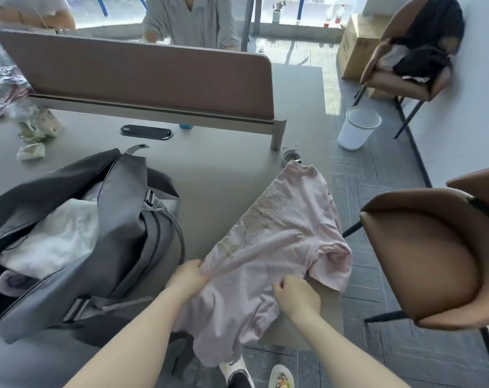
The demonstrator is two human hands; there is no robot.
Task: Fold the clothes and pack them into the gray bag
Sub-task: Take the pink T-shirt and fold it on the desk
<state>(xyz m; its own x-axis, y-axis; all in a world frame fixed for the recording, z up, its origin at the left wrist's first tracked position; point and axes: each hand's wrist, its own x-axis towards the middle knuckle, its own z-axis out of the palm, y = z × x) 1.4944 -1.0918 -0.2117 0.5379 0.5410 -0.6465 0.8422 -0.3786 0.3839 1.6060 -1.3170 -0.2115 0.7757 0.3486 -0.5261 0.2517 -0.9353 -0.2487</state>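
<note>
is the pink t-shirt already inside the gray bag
No, the pink t-shirt lies on the table beside the open gray bag, gripped by the left hand and right hand.

A grey table (pixel 223 169) carries a brown divider panel (pixel 142 71) across its far edge. Brown chairs (pixel 422 264) stand on grey patterned floor (pixel 377 175) along a white wall (pixel 467 113) (one holds dark clothing). Daylight enters through windows (pixel 316 9) beyond.
</note>
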